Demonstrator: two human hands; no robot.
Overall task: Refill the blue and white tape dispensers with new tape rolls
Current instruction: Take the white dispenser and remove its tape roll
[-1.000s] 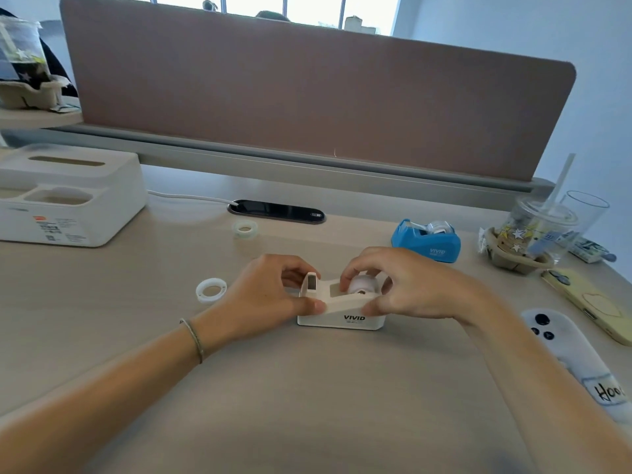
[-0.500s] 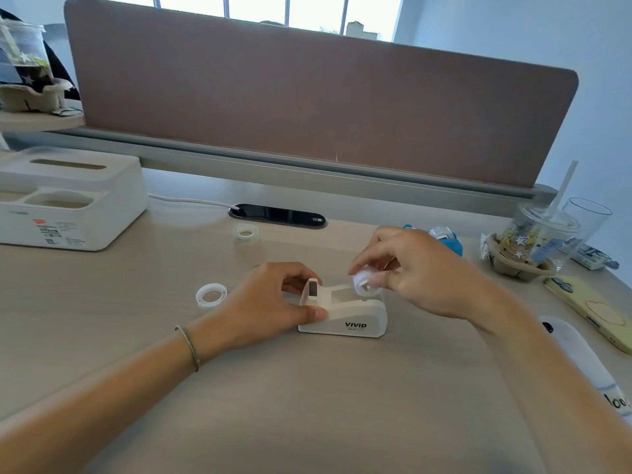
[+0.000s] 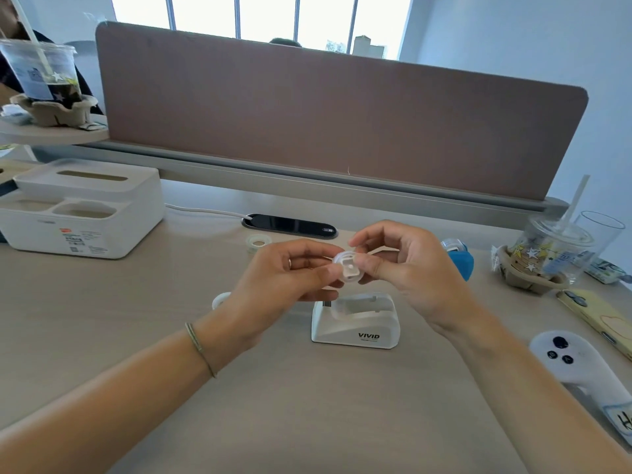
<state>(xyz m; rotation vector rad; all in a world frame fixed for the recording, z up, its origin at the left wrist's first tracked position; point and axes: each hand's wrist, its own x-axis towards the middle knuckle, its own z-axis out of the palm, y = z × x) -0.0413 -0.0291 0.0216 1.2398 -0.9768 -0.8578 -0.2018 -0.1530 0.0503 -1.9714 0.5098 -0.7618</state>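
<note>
1. Both hands have lifted off the white dispenser [image 3: 355, 323], which a second ago the left hand [image 3: 287, 278] was steadying.
2. Left hand and right hand [image 3: 407, 268] are now pinching the small white spool [image 3: 348, 266] between fingertips, above the dispenser.
3. That dispenser is sitting on the desk [image 3: 307, 405], its cradle holding nothing.
4. Behind the right hand, the blue dispenser [image 3: 461, 263] is peeking out.
5. One tape roll [image 3: 259, 241] is lying near the power strip [image 3: 290, 225]; another ring [image 3: 220, 300] is showing beside the left wrist.
</note>
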